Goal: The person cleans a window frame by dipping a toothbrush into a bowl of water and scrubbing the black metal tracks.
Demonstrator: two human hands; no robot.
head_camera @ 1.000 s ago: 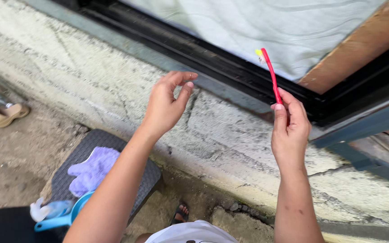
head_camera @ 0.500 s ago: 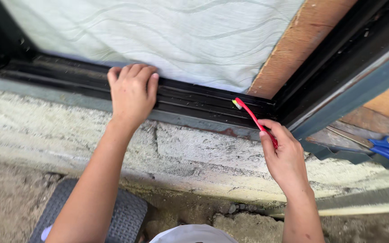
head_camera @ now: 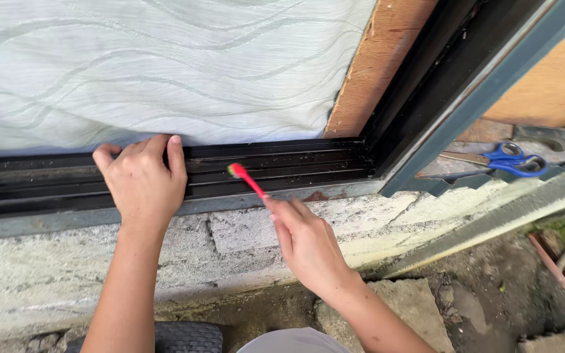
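Note:
My right hand (head_camera: pixel 305 242) grips a red toothbrush (head_camera: pixel 248 181) by its handle, with the bristled head down in the black window track (head_camera: pixel 295 163). My left hand (head_camera: pixel 142 183) rests on the same track further left, fingers curled over its rails and holding nothing. A pale green curtain (head_camera: pixel 165 65) hangs behind the glass just above the track.
A rough concrete sill (head_camera: pixel 243 232) runs below the track. Blue-handled scissors (head_camera: pixel 511 160) lie on a ledge at the right beyond the dark frame post (head_camera: pixel 426 111). Brown board (head_camera: pixel 374 59) stands beside the curtain. Stones and dirt ground lie at lower right; a dark mat edge (head_camera: pixel 188 336) lies below.
The view shifted right and closer. My right hand brought the toothbrush leftward along the track, its head now nearer my left hand, which stays on the rails.

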